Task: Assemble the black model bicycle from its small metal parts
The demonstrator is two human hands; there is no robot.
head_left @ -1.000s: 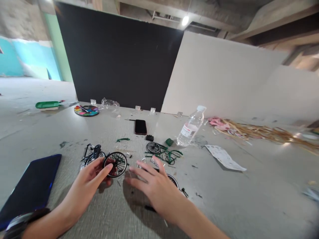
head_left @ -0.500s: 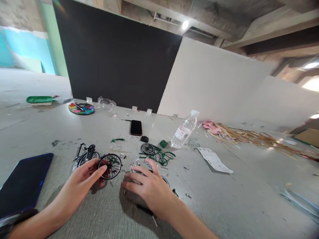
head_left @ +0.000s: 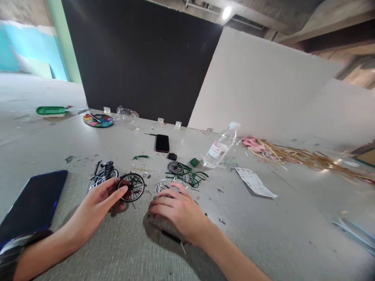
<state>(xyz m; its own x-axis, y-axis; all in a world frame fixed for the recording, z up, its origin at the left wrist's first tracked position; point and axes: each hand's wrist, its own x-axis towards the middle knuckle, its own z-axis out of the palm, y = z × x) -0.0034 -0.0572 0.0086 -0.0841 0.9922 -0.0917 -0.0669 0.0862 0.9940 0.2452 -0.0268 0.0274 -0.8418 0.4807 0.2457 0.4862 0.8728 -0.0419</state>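
Observation:
My left hand (head_left: 101, 200) pinches a toy bicycle wheel (head_left: 131, 187) between thumb and fingers; it has a black tyre and black spokes. Behind that hand stands a dark miniature bicycle (head_left: 103, 173). My right hand (head_left: 180, 212) is palm down with loosely curved fingers over small silver parts (head_left: 160, 186); its fingertips are partly hidden, and I see nothing held in it. Beneath its palm lies a screwdriver with a black handle (head_left: 171, 236). Just beyond the fingers are a green bicycle frame (head_left: 193, 177) and another spoked wheel (head_left: 175, 167).
A dark tablet (head_left: 33, 203) lies at the left. Farther back are a phone (head_left: 162, 143), a paint palette (head_left: 98, 120) and a green tray (head_left: 51, 110). A water bottle (head_left: 221, 146) leans right, near a printed sheet (head_left: 254, 182). A black panel (head_left: 140, 62) closes off the back.
The view has tipped down slightly. My right hand's fingers have drawn closer together over the small parts, and the screwdriver shows more. The wheel stays in my left hand.

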